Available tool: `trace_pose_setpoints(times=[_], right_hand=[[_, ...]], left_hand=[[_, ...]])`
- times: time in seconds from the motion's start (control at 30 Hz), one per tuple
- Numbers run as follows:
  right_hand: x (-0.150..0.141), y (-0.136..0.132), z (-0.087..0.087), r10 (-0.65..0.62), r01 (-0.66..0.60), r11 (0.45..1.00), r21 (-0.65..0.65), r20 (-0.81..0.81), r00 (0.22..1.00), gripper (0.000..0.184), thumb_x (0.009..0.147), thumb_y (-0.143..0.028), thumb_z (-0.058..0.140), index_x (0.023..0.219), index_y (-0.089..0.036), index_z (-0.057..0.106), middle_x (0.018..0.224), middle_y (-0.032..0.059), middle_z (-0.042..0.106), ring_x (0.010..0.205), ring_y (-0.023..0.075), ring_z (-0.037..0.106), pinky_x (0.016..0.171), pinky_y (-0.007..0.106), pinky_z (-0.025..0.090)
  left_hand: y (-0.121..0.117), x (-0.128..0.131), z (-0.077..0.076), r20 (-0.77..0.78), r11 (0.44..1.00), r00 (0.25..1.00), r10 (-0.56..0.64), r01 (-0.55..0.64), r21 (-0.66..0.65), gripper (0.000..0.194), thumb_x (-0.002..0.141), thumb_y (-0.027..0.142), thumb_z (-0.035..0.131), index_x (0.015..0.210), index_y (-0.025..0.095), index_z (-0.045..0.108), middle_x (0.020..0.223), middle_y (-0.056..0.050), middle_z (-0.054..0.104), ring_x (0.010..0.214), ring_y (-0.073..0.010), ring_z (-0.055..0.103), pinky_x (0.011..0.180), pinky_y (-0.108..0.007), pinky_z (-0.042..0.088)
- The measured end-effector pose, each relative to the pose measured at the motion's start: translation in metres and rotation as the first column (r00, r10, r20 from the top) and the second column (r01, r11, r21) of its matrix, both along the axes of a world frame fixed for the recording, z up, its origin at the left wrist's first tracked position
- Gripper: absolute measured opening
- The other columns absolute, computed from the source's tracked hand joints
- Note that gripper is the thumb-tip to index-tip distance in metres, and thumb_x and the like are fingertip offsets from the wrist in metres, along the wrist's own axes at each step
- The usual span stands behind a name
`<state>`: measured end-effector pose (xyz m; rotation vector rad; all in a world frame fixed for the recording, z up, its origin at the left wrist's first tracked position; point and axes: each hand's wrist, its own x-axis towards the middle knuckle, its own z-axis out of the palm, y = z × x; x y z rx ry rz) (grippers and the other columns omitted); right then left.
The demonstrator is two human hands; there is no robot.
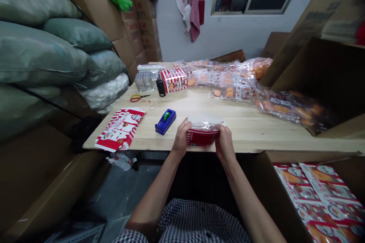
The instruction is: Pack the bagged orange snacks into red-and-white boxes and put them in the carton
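My left hand (181, 136) and my right hand (224, 141) grip the two ends of a small red box with a clear plastic pack (203, 133) on top of it, at the near edge of the wooden table (256, 125). Both hands have their fingers wrapped round the box. A blue tape dispenser (165, 121) stands just to the left of my left hand. Flat red-and-white striped carton blanks (120, 129) lie at the table's near left corner.
Clear packs of orange snacks (230, 83) cover the table's far and right side, beside a built striped box (173, 79), a black bottle (161, 88), scissors (139, 98) and rubber bands. Sacks (42, 53) and cardboard boxes are stacked left. An open carton of printed boxes (322, 197) sits at lower right.
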<state>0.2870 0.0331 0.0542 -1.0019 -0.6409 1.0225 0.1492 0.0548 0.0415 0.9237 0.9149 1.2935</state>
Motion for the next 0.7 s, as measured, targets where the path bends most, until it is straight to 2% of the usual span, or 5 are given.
trace_pose_setpoints(times=[0.1,0.27,0.37,0.53,0.7], right_hand=[[-0.009,-0.047,-0.004,0.072,-0.072,0.996,-0.045,-0.006,0.997,0.016,0.080,-0.031,0.061,0.091,-0.020,0.063,0.078,-0.0042,0.066,0.067,0.0149,0.060,0.064,0.027,0.047],[-0.015,-0.128,-0.036,0.161,-0.194,0.933,-0.303,-0.129,0.978,0.027,0.084,-0.038,0.067,0.103,-0.020,0.067,0.094,0.0007,0.075,0.078,0.0201,0.069,0.071,0.031,0.053],[-0.013,-0.152,-0.059,0.188,-0.258,0.860,-0.441,-0.198,0.962,0.032,0.080,-0.041,0.073,0.104,-0.020,0.070,0.091,0.0016,0.077,0.079,0.0217,0.071,0.074,0.031,0.054],[-0.006,-0.139,-0.084,0.228,-0.281,0.842,-0.460,-0.169,0.959,0.028,0.076,-0.038,0.076,0.096,-0.019,0.073,0.088,0.0023,0.079,0.078,0.0218,0.072,0.073,0.030,0.054],[-0.003,-0.110,-0.098,0.216,-0.279,0.846,-0.455,-0.185,0.959,0.013,0.069,-0.026,0.074,0.080,-0.019,0.072,0.073,0.0001,0.077,0.070,0.0203,0.071,0.065,0.027,0.053]], left_hand=[[-0.041,-0.015,-0.013,-0.155,0.987,0.974,0.163,-0.159,0.037,0.035,0.085,0.039,0.060,0.113,0.017,0.065,0.123,-0.009,0.064,0.128,-0.0278,0.051,0.102,-0.033,0.044],[-0.120,-0.026,-0.033,-0.213,0.992,0.976,-0.038,0.010,-0.129,0.022,0.087,0.032,0.053,0.096,0.017,0.066,0.085,-0.002,0.067,0.081,-0.0181,0.060,0.071,-0.025,0.049],[-0.145,-0.024,-0.051,-0.179,0.963,0.982,-0.057,0.007,-0.269,0.015,0.083,0.029,0.057,0.085,0.016,0.065,0.074,0.001,0.062,0.066,-0.0128,0.054,0.060,-0.021,0.043],[-0.135,-0.019,-0.078,-0.124,0.942,0.990,-0.072,0.027,-0.335,0.014,0.080,0.026,0.059,0.089,0.017,0.066,0.074,0.003,0.063,0.065,-0.0120,0.055,0.061,-0.021,0.043],[-0.108,-0.023,-0.088,-0.019,0.914,0.992,-0.127,0.109,-0.391,0.013,0.077,0.019,0.065,0.089,0.016,0.067,0.073,0.002,0.066,0.065,-0.0123,0.059,0.063,-0.021,0.045]])
